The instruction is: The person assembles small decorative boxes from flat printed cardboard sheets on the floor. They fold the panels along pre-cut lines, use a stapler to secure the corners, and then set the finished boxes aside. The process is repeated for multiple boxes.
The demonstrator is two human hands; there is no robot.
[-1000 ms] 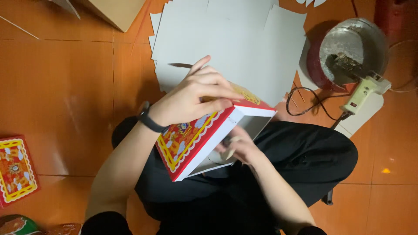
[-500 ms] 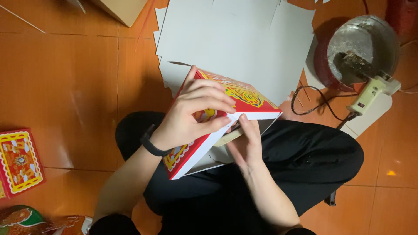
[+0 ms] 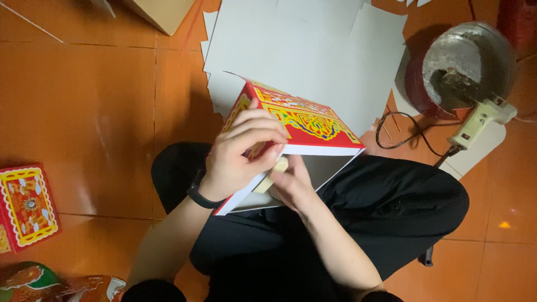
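A red cardboard box (image 3: 305,120) with yellow and blue ornament is held over my lap, its open side toward me. My left hand (image 3: 240,154), with a black wristband, grips the box's left wall, fingers curled over the edge. My right hand (image 3: 291,182) reaches into the box's opening and pinches a small pale stick-like piece (image 3: 274,173) against the inner wall. The grey inside of the box (image 3: 324,168) shows beside it.
A stack of grey cardboard sheets (image 3: 313,50) lies on the orange tiled floor ahead. At the right stands a metal pot (image 3: 467,64) with a glue gun (image 3: 481,120) and black cord. Another finished red box (image 3: 25,204) lies at the left, a brown carton (image 3: 162,14) at top.
The box has been turned so its printed top faces up and away. My left hand shifted along the left wall, and my right hand went deeper inside the opening.
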